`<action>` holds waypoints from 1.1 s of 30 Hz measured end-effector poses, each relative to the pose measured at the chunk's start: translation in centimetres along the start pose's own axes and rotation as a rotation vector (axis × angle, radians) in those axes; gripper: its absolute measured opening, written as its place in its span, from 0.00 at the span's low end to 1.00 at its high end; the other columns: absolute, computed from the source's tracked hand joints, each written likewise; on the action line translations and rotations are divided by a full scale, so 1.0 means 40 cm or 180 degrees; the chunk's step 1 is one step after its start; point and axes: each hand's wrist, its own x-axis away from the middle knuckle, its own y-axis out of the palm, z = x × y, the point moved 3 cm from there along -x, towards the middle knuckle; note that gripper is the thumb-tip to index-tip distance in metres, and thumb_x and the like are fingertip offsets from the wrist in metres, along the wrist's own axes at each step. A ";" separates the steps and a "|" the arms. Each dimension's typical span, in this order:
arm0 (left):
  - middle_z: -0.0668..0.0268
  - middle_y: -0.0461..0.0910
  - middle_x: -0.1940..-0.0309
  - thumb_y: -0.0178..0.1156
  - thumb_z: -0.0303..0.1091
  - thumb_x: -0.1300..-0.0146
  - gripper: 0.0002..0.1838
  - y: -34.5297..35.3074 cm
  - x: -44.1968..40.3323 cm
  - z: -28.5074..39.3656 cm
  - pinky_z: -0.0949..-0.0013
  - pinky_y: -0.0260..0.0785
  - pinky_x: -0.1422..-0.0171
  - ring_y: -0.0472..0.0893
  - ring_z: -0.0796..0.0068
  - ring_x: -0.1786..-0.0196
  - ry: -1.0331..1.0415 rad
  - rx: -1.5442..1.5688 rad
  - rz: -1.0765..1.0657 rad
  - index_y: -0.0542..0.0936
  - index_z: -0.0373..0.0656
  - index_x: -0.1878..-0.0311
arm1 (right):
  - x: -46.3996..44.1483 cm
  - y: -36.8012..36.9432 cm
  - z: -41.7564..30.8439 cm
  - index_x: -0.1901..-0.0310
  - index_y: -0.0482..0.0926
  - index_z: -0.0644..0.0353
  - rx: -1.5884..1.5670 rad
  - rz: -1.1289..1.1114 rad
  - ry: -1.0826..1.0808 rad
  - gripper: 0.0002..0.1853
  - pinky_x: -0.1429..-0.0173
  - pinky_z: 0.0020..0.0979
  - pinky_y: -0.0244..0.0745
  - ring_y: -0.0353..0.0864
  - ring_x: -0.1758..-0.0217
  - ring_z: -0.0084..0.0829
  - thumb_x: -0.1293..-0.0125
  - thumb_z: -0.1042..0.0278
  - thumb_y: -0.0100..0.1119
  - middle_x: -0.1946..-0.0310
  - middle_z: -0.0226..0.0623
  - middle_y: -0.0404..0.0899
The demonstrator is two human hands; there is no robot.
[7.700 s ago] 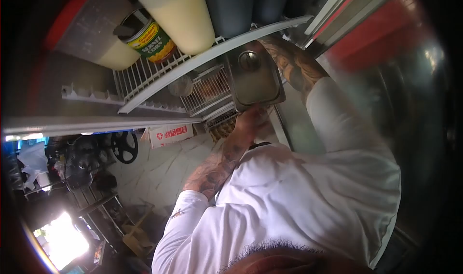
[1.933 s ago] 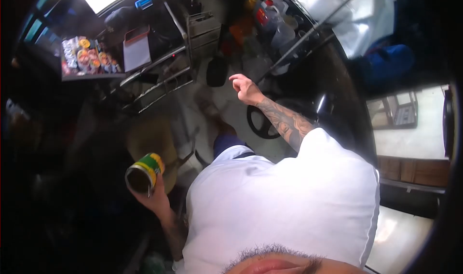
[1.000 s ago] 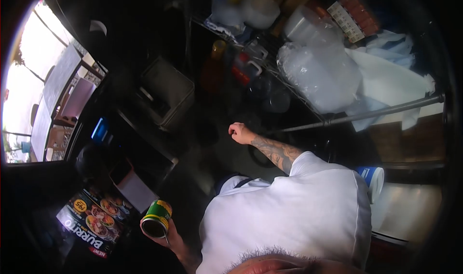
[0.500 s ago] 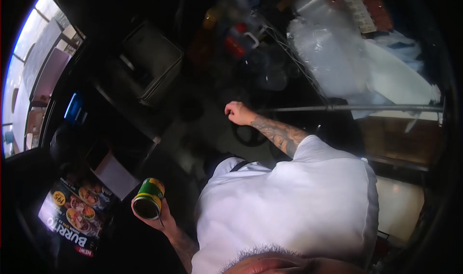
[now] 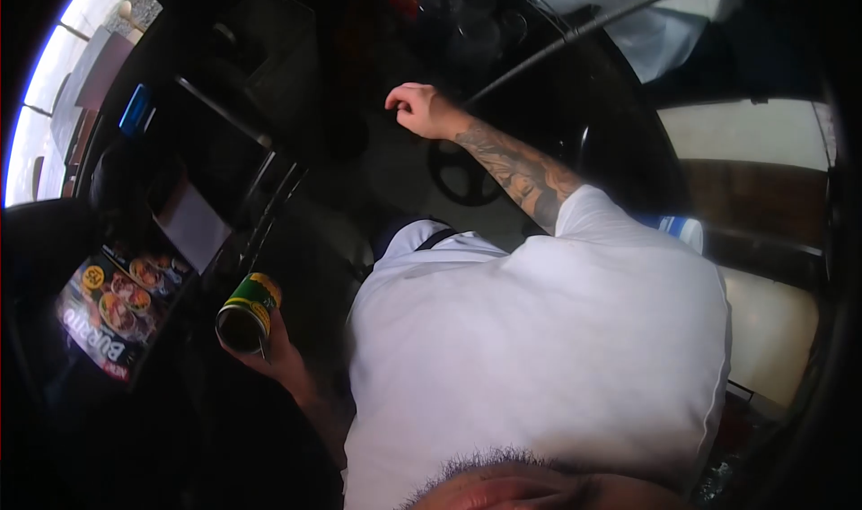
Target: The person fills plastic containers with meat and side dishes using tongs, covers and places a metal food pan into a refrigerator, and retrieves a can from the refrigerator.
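Observation:
My left hand (image 5: 280,353) is closed around a tin can (image 5: 255,299) with a green and yellow label. The can is tilted, so its open top faces me; the inside looks dark, and its contents cannot be made out. A thin metal edge shows at the rim beside my fingers. My right hand (image 5: 422,110) hangs in the air ahead of my body, fingers loosely bent and apart, with nothing seen in it. Beneath it on the floor side is a dark spoked wheel (image 5: 462,173).
A burrito poster (image 5: 121,308) and a pale panel (image 5: 193,223) stand at left. A metal rail (image 5: 620,12) crosses the upper right. Clear plastic containers (image 5: 480,25) sit at the top. A pale box-like surface (image 5: 768,326) and a blue-white item (image 5: 682,230) are at right.
The view has shifted, so the rail and shelf goods moved up and right. My left hand still holds the can, now lower beside the poster's right. My right hand appears farther up and left.

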 end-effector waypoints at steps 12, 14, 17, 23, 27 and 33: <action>0.60 0.73 0.40 0.76 0.19 0.47 0.40 -0.047 0.328 0.014 0.61 0.68 0.30 0.75 0.66 0.37 -0.0434 0.0944 -0.0628 0.66 0.36 0.32 | 0.702 0.028 -0.177 0.50 0.82 0.59 0.0349 -0.1726 0.0650 0.17 0.42 0.42 0.77 0.82 0.48 0.46 0.40 0.68 0.57 0.54 0.45 0.83; 0.60 0.73 0.41 0.76 0.18 0.48 0.42 -0.039 0.346 0.047 0.62 0.70 0.31 0.75 0.67 0.38 -0.0504 0.1054 -0.1164 0.64 0.37 0.31 | 0.759 0.006 -0.187 0.49 0.82 0.58 0.0429 -0.1598 0.0698 0.17 0.42 0.42 0.77 0.82 0.47 0.46 0.40 0.67 0.57 0.53 0.44 0.83; 0.60 0.73 0.41 0.76 0.18 0.49 0.44 -0.005 0.380 0.064 0.63 0.71 0.33 0.75 0.69 0.38 -0.0094 0.1089 -0.1378 0.62 0.37 0.31 | 0.835 -0.051 -0.280 0.44 0.80 0.55 0.0178 -0.1035 0.0477 0.21 0.45 0.42 0.78 0.83 0.50 0.46 0.40 0.69 0.57 0.56 0.43 0.83; 0.58 0.73 0.40 0.74 0.17 0.54 0.43 0.118 0.538 0.306 0.66 0.73 0.36 0.77 0.66 0.40 0.0824 0.0406 -0.2264 0.65 0.40 0.33 | 1.014 -0.209 -0.542 0.29 0.68 0.58 -0.0913 -0.0435 -0.0170 0.36 0.58 0.37 0.78 0.80 0.65 0.37 0.34 0.52 0.66 0.65 0.40 0.78; 0.57 0.75 0.41 0.75 0.20 0.53 0.40 0.240 0.807 0.473 0.64 0.74 0.38 0.79 0.63 0.42 0.1014 0.0436 -0.3220 0.68 0.40 0.35 | 1.277 -0.299 -0.519 0.31 0.71 0.59 -0.0610 0.0857 -0.0401 0.34 0.62 0.39 0.75 0.78 0.69 0.39 0.33 0.51 0.67 0.67 0.39 0.76; 0.54 0.73 0.40 0.78 0.30 0.54 0.41 0.361 1.325 0.695 0.55 0.68 0.32 0.73 0.52 0.36 0.1257 0.0146 -0.4125 0.69 0.42 0.35 | 1.899 -0.423 -0.415 0.44 0.82 0.55 -0.1102 0.1746 0.0574 0.18 0.68 0.34 0.73 0.77 0.74 0.32 0.36 0.68 0.68 0.68 0.37 0.79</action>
